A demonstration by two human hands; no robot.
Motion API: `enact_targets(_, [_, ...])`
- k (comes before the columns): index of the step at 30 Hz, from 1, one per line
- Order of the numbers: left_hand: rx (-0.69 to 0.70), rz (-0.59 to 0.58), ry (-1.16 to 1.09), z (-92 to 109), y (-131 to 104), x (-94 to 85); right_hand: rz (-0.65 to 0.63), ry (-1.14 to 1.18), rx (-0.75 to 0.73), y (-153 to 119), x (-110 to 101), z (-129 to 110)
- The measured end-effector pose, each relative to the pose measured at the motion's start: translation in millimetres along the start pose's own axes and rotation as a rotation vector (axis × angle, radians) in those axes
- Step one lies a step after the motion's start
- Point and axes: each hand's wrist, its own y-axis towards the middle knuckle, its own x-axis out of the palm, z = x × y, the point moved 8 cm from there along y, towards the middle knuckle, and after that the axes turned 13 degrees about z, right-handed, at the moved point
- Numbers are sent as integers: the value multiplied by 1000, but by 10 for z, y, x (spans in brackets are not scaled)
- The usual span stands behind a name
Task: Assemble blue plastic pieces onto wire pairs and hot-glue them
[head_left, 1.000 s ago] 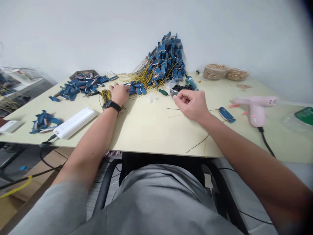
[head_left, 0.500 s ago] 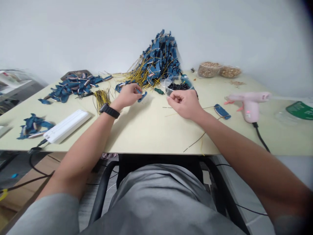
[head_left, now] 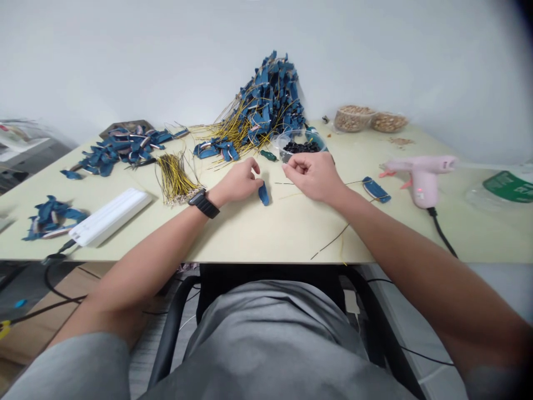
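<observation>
My left hand (head_left: 242,180), with a black watch (head_left: 204,203) on its wrist, pinches a small blue curved piece (head_left: 264,194) between thumb and fingers, a little above the table. To its right, my right hand (head_left: 313,173) is closed with the fingertips together; whatever they hold is too small or hidden. Thin black and yellow wires (head_left: 327,243) show on both sides of the right hand and forearm, beside another blue piece (head_left: 377,190) on the table. Just behind the right hand stands a clear bowl of small black parts (head_left: 300,146).
A tall heap of blue pieces with yellow wires (head_left: 270,100) rises at the back. Left are a wire bundle (head_left: 175,178), more blue pieces (head_left: 120,149) and a white power strip (head_left: 110,216). A pink glue gun (head_left: 425,180) stands right; tubs of tan bits (head_left: 353,119) sit behind.
My left hand has moved right and towards me with the blue piece, away from the small pile at the back. My right hand has stayed almost in place.
</observation>
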Motion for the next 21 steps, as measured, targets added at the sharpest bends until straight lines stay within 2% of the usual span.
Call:
enact_targets(3, [57,51,33,35,7,-37,-4,-4,-7,1,-5,-6])
enact_targets(8, [106,58,64,38,9,-35,8,-15,-16,6,-31,-21])
enact_targets(21, [101,44,66,11,18,-11,-10,10,-23,0,-15,16])
